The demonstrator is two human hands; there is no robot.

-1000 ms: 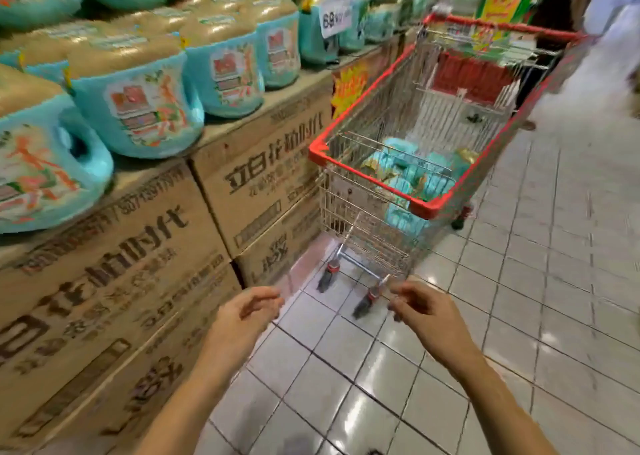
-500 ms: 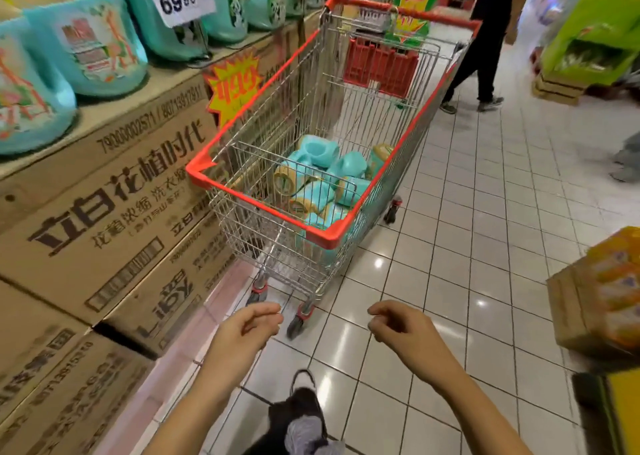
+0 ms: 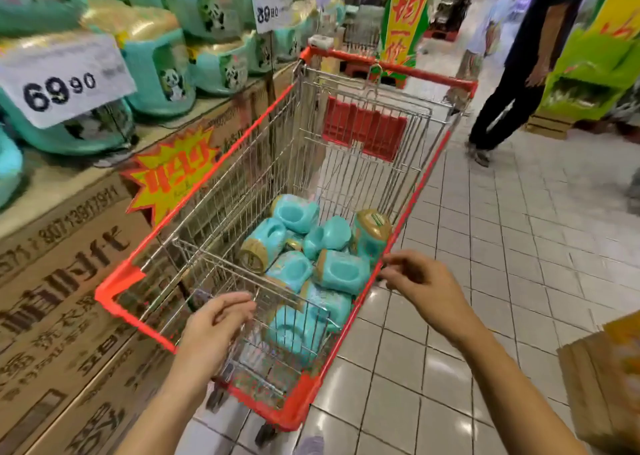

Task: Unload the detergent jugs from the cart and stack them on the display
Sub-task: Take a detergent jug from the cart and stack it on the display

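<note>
A wire shopping cart (image 3: 114,298) with a red rim stands in front of me beside the display. Several teal detergent jugs (image 3: 341,271) with gold caps lie jumbled in its basket. My left hand (image 3: 214,330) hovers over the near end of the cart, fingers loosely curled and holding nothing. My right hand (image 3: 422,285) is at the cart's right rim, fingers bent and empty, just right of the jugs. On the left, the display (image 3: 86,246) of stacked cardboard cartons carries rows of matching teal jugs (image 3: 159,70).
White price cards (image 3: 65,80) reading 69.90 stick out from the display. A person in dark trousers (image 3: 509,84) stands in the aisle beyond the cart. A cardboard stack (image 3: 602,378) juts in at the lower right. Tiled floor runs along the cart's right side.
The view has closed in on the cart. Both hands have risen from below the cart's front to its near end, the right one reaching the rim.
</note>
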